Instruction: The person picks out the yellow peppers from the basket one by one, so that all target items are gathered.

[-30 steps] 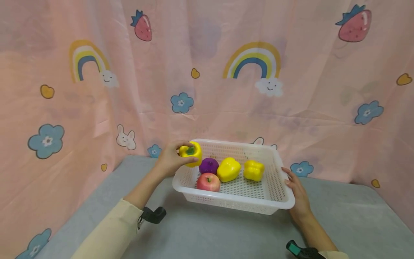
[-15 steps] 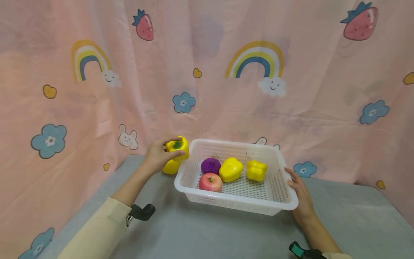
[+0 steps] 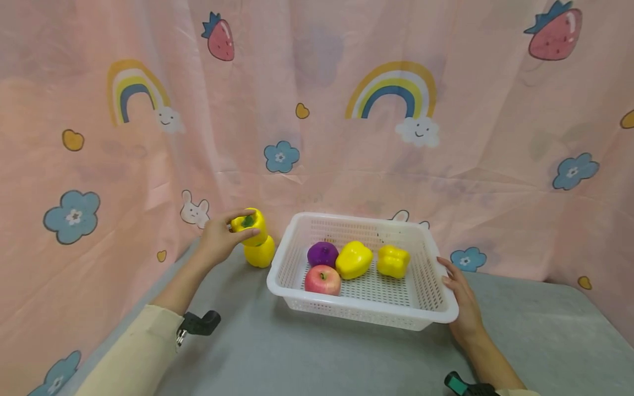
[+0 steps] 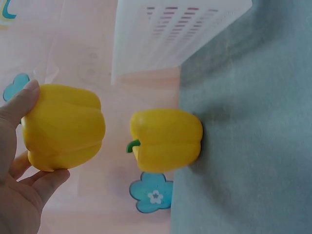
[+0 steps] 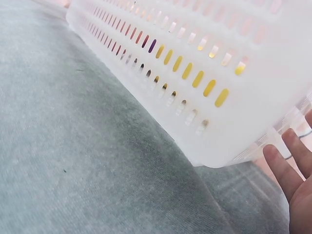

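Observation:
My left hand (image 3: pixel 218 239) holds a yellow bell pepper (image 3: pixel 258 224) between thumb and fingers, its green stem facing me. A second yellow bell pepper (image 4: pixel 168 140) stands on the table, separate from the held one in the left wrist view. To its right is a white perforated plastic basket (image 3: pixel 346 313). Against the basket's right end rest the extended fingers of my right hand (image 3: pixel 463 308). Inside lie a red apple (image 3: pixel 322 280), a purple round vegetable (image 3: pixel 322 254), a smooth yellow fruit or vegetable (image 3: pixel 354 259) and a lobed yellow bell pepper (image 3: pixel 393 261).
A grey cloth-covered table (image 3: pixel 297 357) spreads beneath everything. Behind it hangs a pink curtain (image 3: pixel 327 181) printed with rainbows, flowers and strawberries. Black devices are strapped to the left wrist (image 3: pixel 200 323) and right wrist (image 3: pixel 470 385).
My left hand has carried the bell pepper leftward from over the basket's left rim, bringing the standing bell pepper into view. My right hand stays at the basket's right end.

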The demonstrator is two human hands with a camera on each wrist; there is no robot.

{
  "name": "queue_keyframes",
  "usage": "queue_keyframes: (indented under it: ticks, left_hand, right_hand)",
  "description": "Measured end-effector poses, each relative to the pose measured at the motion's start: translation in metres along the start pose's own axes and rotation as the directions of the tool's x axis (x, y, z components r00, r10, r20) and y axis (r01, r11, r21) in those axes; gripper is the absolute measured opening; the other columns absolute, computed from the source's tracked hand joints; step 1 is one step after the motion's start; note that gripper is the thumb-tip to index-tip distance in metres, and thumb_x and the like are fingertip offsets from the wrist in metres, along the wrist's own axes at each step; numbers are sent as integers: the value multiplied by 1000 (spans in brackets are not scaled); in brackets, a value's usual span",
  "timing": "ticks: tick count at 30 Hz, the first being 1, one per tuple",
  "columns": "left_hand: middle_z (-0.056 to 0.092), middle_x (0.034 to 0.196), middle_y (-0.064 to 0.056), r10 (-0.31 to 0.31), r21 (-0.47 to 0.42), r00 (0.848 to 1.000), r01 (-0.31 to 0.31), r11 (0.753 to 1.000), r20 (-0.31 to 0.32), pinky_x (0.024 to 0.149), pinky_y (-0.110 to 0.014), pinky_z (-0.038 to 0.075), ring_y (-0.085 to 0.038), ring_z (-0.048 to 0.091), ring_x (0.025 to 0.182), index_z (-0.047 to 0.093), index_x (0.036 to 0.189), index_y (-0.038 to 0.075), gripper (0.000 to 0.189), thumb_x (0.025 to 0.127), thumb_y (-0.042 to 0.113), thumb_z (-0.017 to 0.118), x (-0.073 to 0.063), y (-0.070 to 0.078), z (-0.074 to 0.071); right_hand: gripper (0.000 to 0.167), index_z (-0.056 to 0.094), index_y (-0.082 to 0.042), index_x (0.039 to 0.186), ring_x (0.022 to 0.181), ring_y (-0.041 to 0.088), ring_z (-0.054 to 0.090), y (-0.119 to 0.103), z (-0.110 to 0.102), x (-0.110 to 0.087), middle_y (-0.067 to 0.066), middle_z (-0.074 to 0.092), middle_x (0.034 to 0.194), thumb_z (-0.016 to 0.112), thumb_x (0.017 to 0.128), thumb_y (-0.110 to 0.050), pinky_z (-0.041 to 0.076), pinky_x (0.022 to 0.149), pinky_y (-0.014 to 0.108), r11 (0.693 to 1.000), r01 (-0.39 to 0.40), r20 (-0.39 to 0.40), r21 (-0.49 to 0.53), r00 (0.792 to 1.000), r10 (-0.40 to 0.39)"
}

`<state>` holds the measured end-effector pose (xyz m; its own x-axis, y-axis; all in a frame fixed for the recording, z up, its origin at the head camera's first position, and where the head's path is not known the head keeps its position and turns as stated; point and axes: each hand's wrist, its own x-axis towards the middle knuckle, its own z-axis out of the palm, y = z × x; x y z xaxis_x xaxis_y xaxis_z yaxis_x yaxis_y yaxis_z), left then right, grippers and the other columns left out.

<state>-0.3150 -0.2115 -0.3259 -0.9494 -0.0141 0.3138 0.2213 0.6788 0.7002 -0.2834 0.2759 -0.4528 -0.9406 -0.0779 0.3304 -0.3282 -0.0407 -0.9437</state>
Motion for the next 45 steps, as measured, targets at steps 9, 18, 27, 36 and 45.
queue_keyframes:
  ticks: [9,18,27,36,45]
  left_hand:
    - [57,144,-19,-45,56,999,46,997,-30,85,-35,58,-32,56,110,58,143,13,59,92,39,73,7,-16,-11]
    - [59,140,-20,-82,84,996,86,993,-48,78,-26,48,-30,54,104,57,143,9,57,94,35,72,13,-37,-16]
    - [56,145,-22,-109,100,994,110,989,-11,91,-41,51,-35,54,118,56,143,7,57,95,33,71,21,-60,-12]
    - [54,146,-24,-159,102,987,159,982,-7,115,-61,38,-42,49,131,57,142,5,57,94,32,72,20,-74,-5]
    - [52,148,-24,-184,88,982,181,980,31,116,-61,39,-42,48,133,54,145,4,60,95,34,70,20,-86,1]
  right_hand:
    - [44,30,-17,154,100,5,70,0,-4,-1,-15,47,143,29,111,-24,63,78,27,1000,3,3,5,1000,-3]
    - [41,32,-18,152,97,6,70,0,-5,-2,-12,50,141,29,111,-22,63,77,26,999,35,26,33,999,-36]
    - [41,34,-20,151,94,6,70,-1,-4,-1,-10,52,137,29,111,-20,63,75,25,998,36,22,48,999,-37]
    - [41,33,-19,152,97,6,69,-1,-2,-1,-10,48,140,29,111,-23,63,78,25,1000,10,3,20,1000,-10]
    - [43,30,-16,152,100,10,70,-1,0,0,-9,45,144,31,110,-24,63,81,29,1000,-24,-2,9,1000,24]
